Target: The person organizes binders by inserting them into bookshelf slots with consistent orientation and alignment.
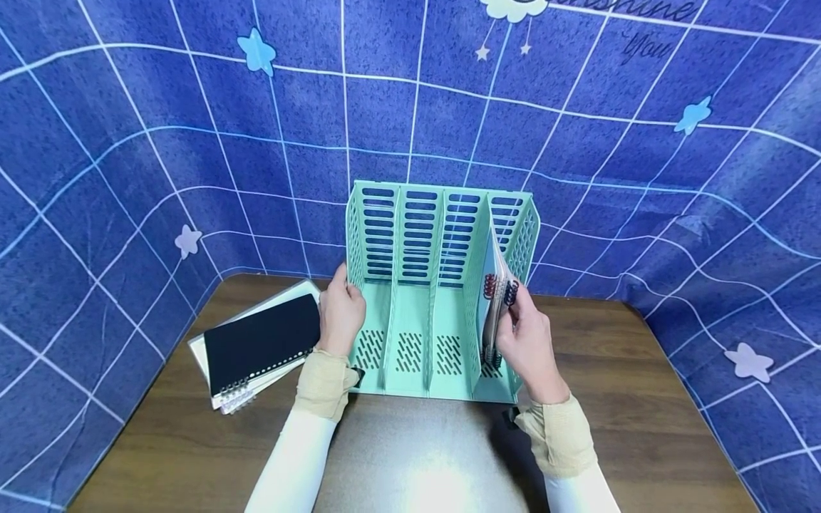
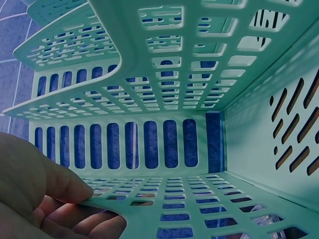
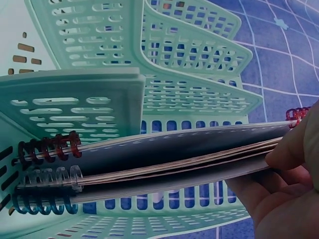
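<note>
Head view: your left hand (image 1: 342,310) grips the rack (image 1: 410,306) at left, your right hand (image 1: 527,342) pinches notebooks (image 1: 492,313) in its rightmost slot, black notebook (image 1: 263,338) near the table (image 1: 616,370)'s back-left corner.

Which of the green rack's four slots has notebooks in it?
The rightmost slot: the right hand grips spiral-bound notebooks there, while the other three slots show none.

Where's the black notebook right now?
In the head view, the black notebook lies left of the green rack, its right end beside the left hand.
</note>
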Tool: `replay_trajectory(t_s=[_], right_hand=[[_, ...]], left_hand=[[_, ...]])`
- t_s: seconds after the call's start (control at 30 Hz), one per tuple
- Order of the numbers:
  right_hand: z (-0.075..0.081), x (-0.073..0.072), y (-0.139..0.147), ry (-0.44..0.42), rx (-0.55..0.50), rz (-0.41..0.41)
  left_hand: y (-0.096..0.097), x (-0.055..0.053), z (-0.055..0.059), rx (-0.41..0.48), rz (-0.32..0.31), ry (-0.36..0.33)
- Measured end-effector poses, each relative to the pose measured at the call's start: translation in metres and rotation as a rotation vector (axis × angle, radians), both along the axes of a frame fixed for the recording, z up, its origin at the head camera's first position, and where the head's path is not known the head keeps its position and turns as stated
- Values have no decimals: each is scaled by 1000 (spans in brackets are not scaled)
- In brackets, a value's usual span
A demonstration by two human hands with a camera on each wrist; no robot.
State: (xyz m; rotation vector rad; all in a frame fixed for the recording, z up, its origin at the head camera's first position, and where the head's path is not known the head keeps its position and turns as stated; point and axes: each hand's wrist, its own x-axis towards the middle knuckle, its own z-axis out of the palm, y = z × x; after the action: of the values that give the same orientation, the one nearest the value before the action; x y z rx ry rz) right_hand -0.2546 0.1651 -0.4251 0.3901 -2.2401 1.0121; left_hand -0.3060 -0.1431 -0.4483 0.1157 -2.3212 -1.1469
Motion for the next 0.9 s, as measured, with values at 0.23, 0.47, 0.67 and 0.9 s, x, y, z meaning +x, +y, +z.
replay_trajectory(t_s=[0.23,0.47,0.67,0.9], right_hand=[[1,1,0,7,20,-1],[0,-1,1,3,14,-3],[1,-3,2,-13,35,18],[-2,-5,4,-14,44,29]], left_hand=[[1,-1,0,2,7,-14],[1,0,1,-2,5,-2],[1,0,1,3,15,2],[0,-1,-2,-3,6,2]])
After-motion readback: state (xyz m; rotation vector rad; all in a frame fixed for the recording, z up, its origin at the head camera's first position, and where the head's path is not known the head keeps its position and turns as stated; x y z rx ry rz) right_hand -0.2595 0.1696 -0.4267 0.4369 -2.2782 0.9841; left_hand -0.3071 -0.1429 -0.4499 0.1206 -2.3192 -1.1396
